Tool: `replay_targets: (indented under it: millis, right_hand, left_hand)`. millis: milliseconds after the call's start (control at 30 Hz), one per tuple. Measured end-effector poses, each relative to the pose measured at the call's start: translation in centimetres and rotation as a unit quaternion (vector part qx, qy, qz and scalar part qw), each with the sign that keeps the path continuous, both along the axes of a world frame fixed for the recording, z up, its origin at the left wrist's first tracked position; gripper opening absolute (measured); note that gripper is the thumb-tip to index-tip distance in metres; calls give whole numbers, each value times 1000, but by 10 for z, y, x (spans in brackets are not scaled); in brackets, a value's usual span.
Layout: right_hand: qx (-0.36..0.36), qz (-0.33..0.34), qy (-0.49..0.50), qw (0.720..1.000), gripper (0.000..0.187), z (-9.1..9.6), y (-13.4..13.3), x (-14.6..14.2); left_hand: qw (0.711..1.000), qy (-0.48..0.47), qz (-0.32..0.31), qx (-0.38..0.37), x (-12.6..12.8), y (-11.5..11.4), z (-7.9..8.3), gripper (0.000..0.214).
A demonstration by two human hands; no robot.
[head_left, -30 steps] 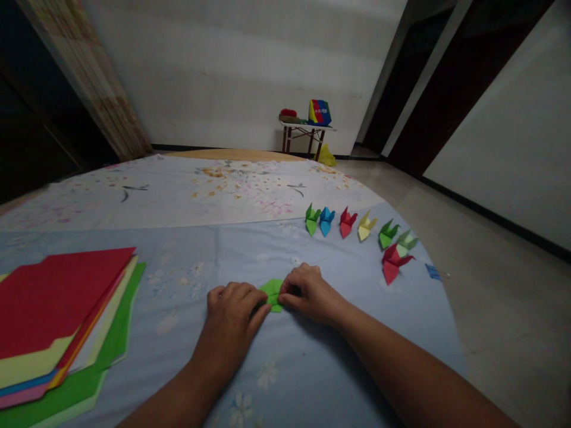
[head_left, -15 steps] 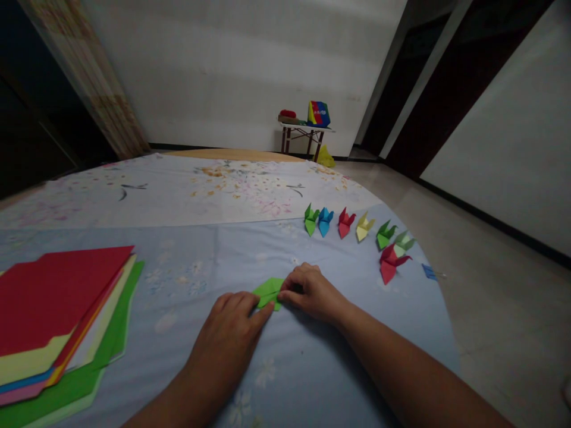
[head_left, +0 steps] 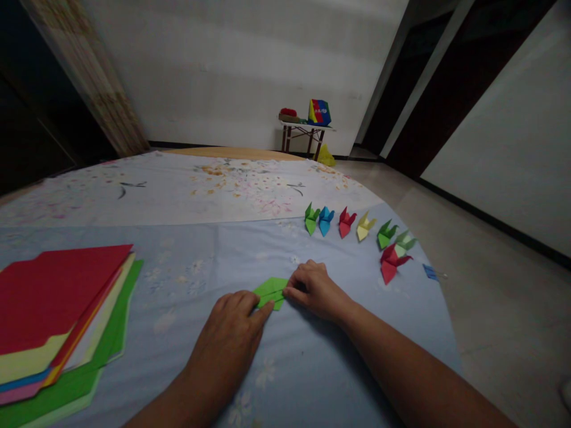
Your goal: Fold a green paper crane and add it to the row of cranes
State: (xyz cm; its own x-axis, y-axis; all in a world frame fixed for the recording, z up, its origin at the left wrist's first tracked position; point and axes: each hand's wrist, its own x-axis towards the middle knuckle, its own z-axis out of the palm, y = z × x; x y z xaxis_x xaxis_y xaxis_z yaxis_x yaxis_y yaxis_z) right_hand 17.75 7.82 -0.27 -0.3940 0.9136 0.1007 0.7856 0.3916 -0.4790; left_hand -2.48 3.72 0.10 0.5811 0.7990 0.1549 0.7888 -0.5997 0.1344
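A small piece of folded green paper (head_left: pixel 273 290) lies on the blue cloth, with a crease running along its middle. My left hand (head_left: pixel 238 315) holds its left end, thumb along the near edge and fingers on the far side. At the right tip, my right hand (head_left: pixel 314 288) pinches the paper between thumb and curled index finger. The exact grip of the right fingertips is partly hidden by the hand itself.
On the left lies a stack of coloured paper sheets (head_left: pixel 62 297), red on top. Several folded paper cranes, among them a blue one (head_left: pixel 325 221) and a red one (head_left: pixel 390 264), line the right side. A blue clip (head_left: pixel 430 272) sits at the table's right edge.
My right hand has shifted slightly to the right along the green paper, uncovering more of its right end. My left hand stays in place.
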Motion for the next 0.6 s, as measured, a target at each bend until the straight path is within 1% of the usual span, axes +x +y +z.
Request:
replay_targets:
  millis: [367, 500, 600]
  right_hand:
    - [0, -2, 0, 1000, 14, 1, -1, -1]
    - [31, -30, 18, 999, 20, 0, -4, -8]
    - [42, -46, 1, 998, 26, -2, -5, -13]
  left_hand:
    - [1000, 4, -2, -5, 2, 1, 1, 31]
    - [1000, 7, -4, -10, 3, 2, 2, 30]
    - [1000, -7, -2, -8, 2, 2, 3, 32]
